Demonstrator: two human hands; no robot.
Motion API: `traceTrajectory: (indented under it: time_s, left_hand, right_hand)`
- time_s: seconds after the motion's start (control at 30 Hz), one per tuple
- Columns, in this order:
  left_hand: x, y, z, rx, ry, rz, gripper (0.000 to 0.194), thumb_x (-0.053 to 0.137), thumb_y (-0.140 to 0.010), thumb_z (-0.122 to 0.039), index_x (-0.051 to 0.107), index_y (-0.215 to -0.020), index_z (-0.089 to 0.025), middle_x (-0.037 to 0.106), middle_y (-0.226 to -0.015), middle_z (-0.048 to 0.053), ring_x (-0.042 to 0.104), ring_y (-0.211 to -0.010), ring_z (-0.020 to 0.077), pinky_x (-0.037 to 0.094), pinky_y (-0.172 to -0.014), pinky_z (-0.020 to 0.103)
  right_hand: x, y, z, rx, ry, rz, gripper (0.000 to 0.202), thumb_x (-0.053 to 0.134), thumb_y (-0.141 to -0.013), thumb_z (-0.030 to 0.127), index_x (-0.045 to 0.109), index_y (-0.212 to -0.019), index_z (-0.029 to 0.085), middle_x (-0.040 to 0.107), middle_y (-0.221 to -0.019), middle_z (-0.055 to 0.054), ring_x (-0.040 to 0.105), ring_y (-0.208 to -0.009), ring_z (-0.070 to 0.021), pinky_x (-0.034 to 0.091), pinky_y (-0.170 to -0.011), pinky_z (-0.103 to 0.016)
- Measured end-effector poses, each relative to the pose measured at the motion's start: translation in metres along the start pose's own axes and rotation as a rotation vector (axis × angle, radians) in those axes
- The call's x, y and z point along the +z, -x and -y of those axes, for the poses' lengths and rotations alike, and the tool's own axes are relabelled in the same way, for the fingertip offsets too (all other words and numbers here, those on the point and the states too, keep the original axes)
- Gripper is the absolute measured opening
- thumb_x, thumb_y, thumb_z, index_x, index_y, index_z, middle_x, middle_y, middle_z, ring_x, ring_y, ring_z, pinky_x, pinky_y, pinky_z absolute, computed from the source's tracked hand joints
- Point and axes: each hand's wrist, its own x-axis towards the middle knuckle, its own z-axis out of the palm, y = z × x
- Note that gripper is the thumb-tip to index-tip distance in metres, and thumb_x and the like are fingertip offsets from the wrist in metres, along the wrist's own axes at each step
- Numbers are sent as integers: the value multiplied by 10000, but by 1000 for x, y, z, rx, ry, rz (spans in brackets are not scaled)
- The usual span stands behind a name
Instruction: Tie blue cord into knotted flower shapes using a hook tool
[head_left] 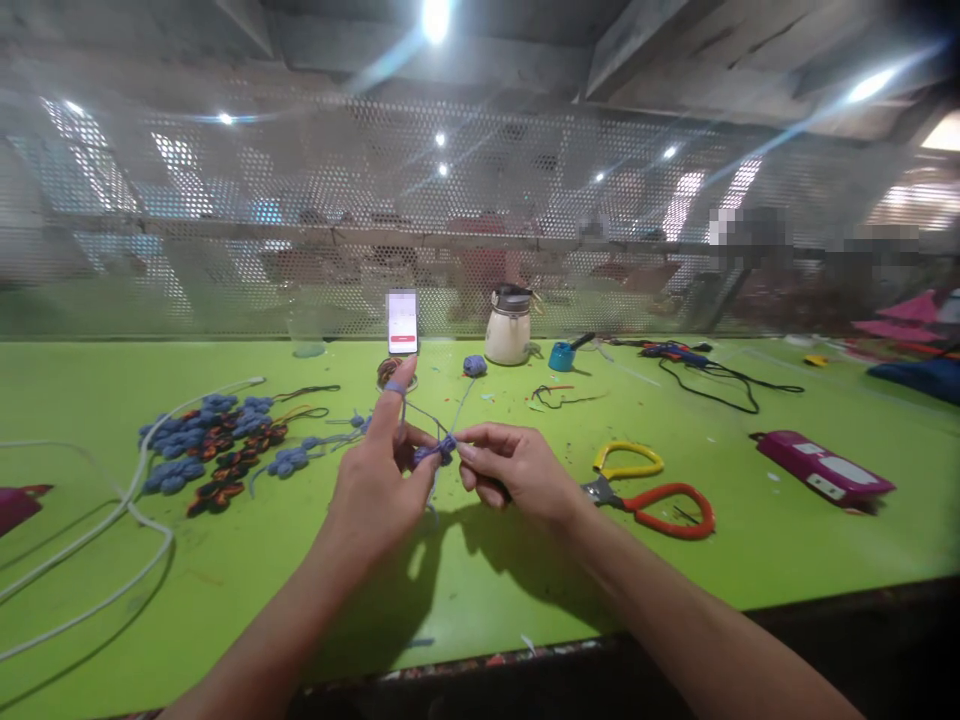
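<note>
Between my hands is a small piece of purple crochet work (436,452). My left hand (382,465) pinches it between thumb and fingers, its index finger raised with purple yarn wrapped around it. My right hand (517,465) is closed at the work's right side, fingertips pressed together; any tool in them is hidden. A yarn strand runs from the work to a purple yarn ball (474,366) farther back. To the left lie several purple crocheted flowers (174,475) and dark orange-black ones (225,480), with loose yarn tails.
Scissors with yellow and red handles (671,508) lie right of my right hand. A magenta power strip (825,468) is farther right. Behind stand a phone (403,325), a cream jar (508,335) and a blue pot (562,356). White cables (142,470) cross the left side.
</note>
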Motion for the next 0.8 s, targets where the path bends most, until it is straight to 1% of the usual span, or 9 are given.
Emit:
traceTrajectory:
  time_s: [0.07, 0.13, 0.23, 0.33, 0.43, 0.5, 0.6, 0.7, 0.8]
  left_hand:
    - [1, 0, -2, -15, 144, -53, 834, 711, -691, -138, 353, -1430, -279, 661, -725, -4, 578, -624, 142, 445, -613, 246]
    - [2, -1, -4, -37, 291, -55, 840, 724, -687, -138, 351, -1428, -266, 671, -728, -2, 601, -682, 146, 463, -653, 243]
    - [1, -2, -7, -110, 496, -6, 872, 757, -658, -123, 348, -1420, -232, 692, -718, -6, 622, -686, 133, 481, -679, 235]
    - [-3, -5, -6, -221, 677, 65, 923, 785, -617, -82, 339, -1417, -193, 710, -721, -3, 634, -658, 121, 493, -681, 230]
    - [-7, -7, -4, -309, 804, 125, 940, 790, -601, -48, 327, -1415, -130, 722, -729, 17, 655, -672, 133, 500, -689, 237]
    - [-9, -7, -4, -335, 837, 131, 945, 788, -598, -32, 315, -1414, -97, 726, -727, 25, 661, -678, 137, 499, -691, 236]
    - [-11, -7, -6, -349, 826, 124, 943, 789, -594, -28, 317, -1408, -79, 728, -725, 26, 660, -682, 136, 495, -693, 234]
    - [-11, -6, -8, -325, 794, 109, 930, 793, -600, -51, 328, -1404, -75, 725, -713, 21, 654, -694, 138, 490, -709, 240]
    - [-11, -5, -11, -291, 769, 102, 945, 798, -612, -83, 304, -1418, -75, 713, -678, 8, 640, -684, 134, 480, -715, 240]
  right_hand:
    - [2, 0, -1, -46, -61, -7, 279, 744, -702, 342, 670, -867, 130, 595, -536, 36, 413, -336, -29, 275, -341, -169]
    - [3, 0, -2, -91, -97, -10, 273, 744, -710, 336, 667, -880, 137, 599, -542, 35, 417, -334, -29, 276, -338, -167]
    - [3, 1, -2, -147, -111, 1, 253, 733, -731, 329, 669, -893, 145, 604, -549, 31, 432, -339, -32, 286, -337, -165]
    - [2, 2, -2, -183, -103, 8, 239, 728, -739, 326, 675, -895, 153, 612, -552, 28, 446, -341, -38, 302, -333, -167]
    - [2, 3, -2, -221, -64, 13, 219, 722, -748, 323, 686, -891, 161, 613, -549, 27, 445, -342, -40, 316, -328, -170]
    - [1, 4, 0, -248, -29, 22, 208, 716, -754, 320, 693, -891, 165, 610, -549, 28, 444, -347, -40, 321, -325, -169]
    - [-2, 4, 2, -265, 23, 34, 202, 710, -760, 321, 701, -894, 169, 604, -550, 30, 444, -357, -41, 329, -328, -166]
    - [-6, 4, 5, -253, 72, 44, 224, 708, -762, 330, 706, -916, 168, 602, -551, 30, 439, -364, -38, 338, -336, -164]
    - [-9, 5, 9, -235, 121, 68, 246, 696, -775, 325, 708, -965, 170, 606, -557, 26, 431, -364, -34, 333, -341, -160]
